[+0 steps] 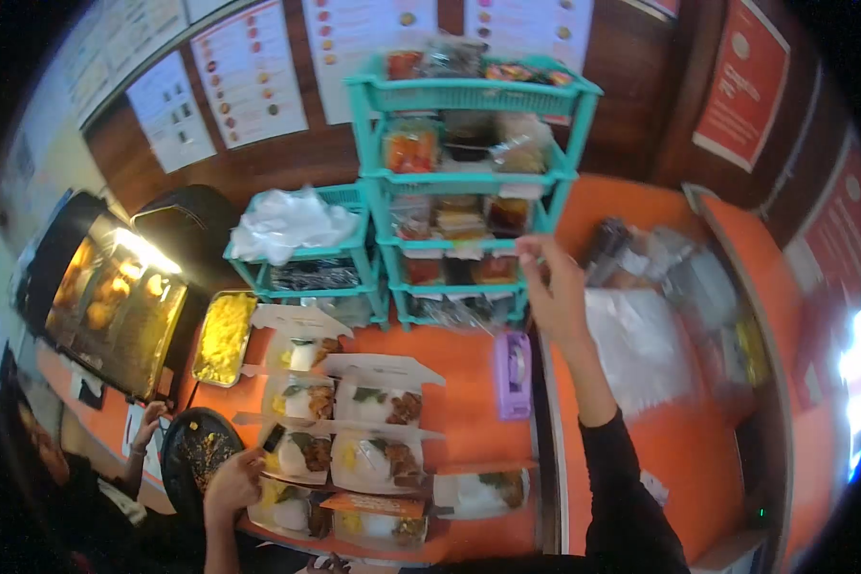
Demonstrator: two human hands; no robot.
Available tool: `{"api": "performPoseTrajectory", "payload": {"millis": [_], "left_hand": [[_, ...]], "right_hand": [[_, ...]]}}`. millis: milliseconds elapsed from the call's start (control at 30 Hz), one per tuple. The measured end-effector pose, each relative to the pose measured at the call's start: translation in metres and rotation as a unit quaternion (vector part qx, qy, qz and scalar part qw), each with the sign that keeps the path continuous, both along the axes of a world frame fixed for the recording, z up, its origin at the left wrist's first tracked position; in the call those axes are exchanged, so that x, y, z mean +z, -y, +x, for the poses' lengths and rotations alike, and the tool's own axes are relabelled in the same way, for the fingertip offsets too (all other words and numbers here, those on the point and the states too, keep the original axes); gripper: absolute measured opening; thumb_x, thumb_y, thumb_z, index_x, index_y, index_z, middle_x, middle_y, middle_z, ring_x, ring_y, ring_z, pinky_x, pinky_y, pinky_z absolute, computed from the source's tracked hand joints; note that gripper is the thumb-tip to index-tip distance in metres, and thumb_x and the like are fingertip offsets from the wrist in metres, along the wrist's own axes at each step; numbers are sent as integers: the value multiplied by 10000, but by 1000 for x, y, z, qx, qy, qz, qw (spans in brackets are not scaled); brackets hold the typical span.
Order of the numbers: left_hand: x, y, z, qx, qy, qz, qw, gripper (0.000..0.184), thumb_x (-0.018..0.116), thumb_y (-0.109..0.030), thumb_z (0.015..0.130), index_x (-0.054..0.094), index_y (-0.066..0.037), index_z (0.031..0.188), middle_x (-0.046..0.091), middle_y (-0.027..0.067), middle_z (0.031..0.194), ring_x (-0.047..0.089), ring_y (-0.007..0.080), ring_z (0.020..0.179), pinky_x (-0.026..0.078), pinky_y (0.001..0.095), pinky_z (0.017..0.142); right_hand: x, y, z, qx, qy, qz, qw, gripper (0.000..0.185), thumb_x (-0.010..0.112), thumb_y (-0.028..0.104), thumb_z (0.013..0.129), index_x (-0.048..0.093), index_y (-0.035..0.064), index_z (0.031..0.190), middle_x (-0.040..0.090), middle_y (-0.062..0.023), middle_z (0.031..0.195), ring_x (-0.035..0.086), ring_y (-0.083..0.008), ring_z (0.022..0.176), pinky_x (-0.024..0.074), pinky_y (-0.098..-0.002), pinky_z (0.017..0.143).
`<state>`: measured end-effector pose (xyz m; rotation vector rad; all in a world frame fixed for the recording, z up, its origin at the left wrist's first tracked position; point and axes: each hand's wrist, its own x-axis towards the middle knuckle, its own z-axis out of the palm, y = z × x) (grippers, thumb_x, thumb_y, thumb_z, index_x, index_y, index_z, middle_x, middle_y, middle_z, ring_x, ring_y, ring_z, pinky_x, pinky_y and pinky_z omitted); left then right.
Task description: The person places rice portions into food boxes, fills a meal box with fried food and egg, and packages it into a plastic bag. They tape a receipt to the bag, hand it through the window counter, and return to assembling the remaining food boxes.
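Note:
My right hand (553,292), in a black sleeve, is raised in front of the lower right side of a turquoise tiered rack (469,177). Its fingers are apart and appear to hold nothing. My left hand (234,488) is over the left edge of several open food boxes (383,464). Its fingers are closed on a small black object (275,438) whose kind is unclear. The boxes hold white rice, green leaves, brown pieces and some yellow food. A round black pan (201,459) with food remnants is just left of my left hand.
A yellow food tray (223,337) stands beside a lit display case (115,297). A purple tape dispenser (514,376) lies below the rack. Plastic bags (636,344) are at right. A co-worker's hand (148,426) shows at left. Finger-like shapes at the bottom edge are unclear.

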<state>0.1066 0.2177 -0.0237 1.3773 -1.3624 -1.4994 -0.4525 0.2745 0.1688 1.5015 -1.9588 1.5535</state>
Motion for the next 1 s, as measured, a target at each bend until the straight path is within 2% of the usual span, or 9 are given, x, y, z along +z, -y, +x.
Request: {"api": "performPoseTrajectory", "payload": {"millis": [100,167,200,233,367,433,600,733,1000], "left_hand": [[-122,-133,20,296,-5,25,955,395,588,-181,932,366,-38,1225,506,92,948,528,162,671,452,330,581],[-207,-201,18,363,-26,43,930,481,589,-212,959,329,-42,1326,514,114,988,538,179,665,470,357,592],[-257,-206,37,333,31,-92,938,616,636,-236,930,235,-85,1372,518,120,1006,565,200,714,481,379,598],[-275,-201,50,340,28,-95,935,616,636,-236,930,235,-85,1372,518,120,1006,565,200,714,481,379,598],[-263,-187,36,343,62,-33,937,575,641,-209,909,283,-77,1339,532,116,1015,582,198,728,496,383,597],[-263,-186,33,339,62,-30,938,555,643,-196,898,307,-73,1322,538,115,1019,591,197,734,503,385,596],[-264,-190,41,304,45,-77,948,506,650,-163,872,367,-64,1280,555,110,1029,612,195,751,522,389,594],[-228,-197,29,316,-2,53,947,602,679,6,793,301,-73,1254,467,117,1083,551,185,875,522,312,650],[-175,-189,8,339,49,81,936,572,688,-54,797,306,-36,1221,475,134,1039,548,177,830,504,313,657]], "right_hand": [[26,42,-21,0,-62,-16,998,179,539,71,909,599,41,1075,660,-145,1013,639,-301,944,487,-379,810],[44,72,-33,-9,-104,-22,994,170,531,60,897,596,38,1053,643,-167,1043,620,-359,956,481,-427,839],[53,88,-38,-5,-141,-8,990,205,547,61,876,608,33,1069,639,-185,1069,607,-375,993,473,-442,866],[62,103,-44,-4,-178,5,984,241,562,62,854,620,29,1085,635,-203,1095,594,-391,1029,465,-456,894],[93,155,-68,-44,-119,169,978,336,638,122,785,638,16,1103,615,-241,1139,570,-390,1096,452,-454,942],[118,162,-51,-147,-170,366,903,537,704,194,713,589,14,1206,571,-270,1217,542,-389,1152,435,-454,982],[91,229,-121,-90,-324,360,870,684,685,235,721,459,26,1332,505,-263,1323,531,-390,1167,413,-446,1018],[88,244,-133,-97,-354,359,858,562,636,217,775,503,46,1293,542,-243,1272,543,-388,1141,421,-448,995],[78,187,-82,-171,-372,137,902,301,550,124,854,656,68,1131,646,-156,1148,604,-350,1062,460,-452,929]]}}
